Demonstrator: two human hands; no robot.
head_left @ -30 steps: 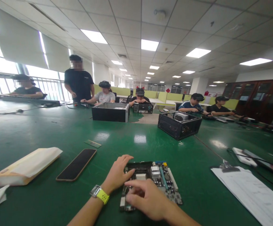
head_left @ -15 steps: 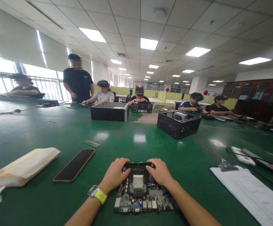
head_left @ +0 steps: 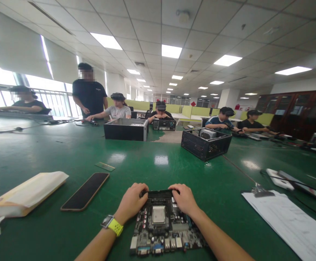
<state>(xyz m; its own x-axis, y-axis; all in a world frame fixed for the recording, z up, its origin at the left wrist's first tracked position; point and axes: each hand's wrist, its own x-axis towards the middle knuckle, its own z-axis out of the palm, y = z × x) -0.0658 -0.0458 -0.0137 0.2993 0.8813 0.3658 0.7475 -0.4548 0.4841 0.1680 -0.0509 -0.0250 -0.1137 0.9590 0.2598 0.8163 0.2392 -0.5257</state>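
Note:
A dark circuit board [head_left: 164, 232] with a square silver chip [head_left: 158, 215] lies on the green table [head_left: 136, 156] in front of me, its ports facing me. At its far edge is a black strip-like part [head_left: 158, 194]. My left hand [head_left: 133, 200] grips the left end of that strip between thumb and fingers; a watch with a yellow-green band is on that wrist. The strip's right end is in my right hand [head_left: 184, 198]. My fingertips are partly hidden behind the strip. Whether it touches the board is unclear.
Left of my hands lie a phone [head_left: 85, 191], a paper packet [head_left: 27, 194] and a thin strip [head_left: 105, 166]. A clipboard with papers [head_left: 288, 214] is on the right. Farther back stand computer cases [head_left: 125, 131] [head_left: 206, 145]. Several people are around the table.
The black strip shows more clearly between my hands, and its face looks tilted differently. The board appears slightly lower in view. At the left, a seated person's arm has extended.

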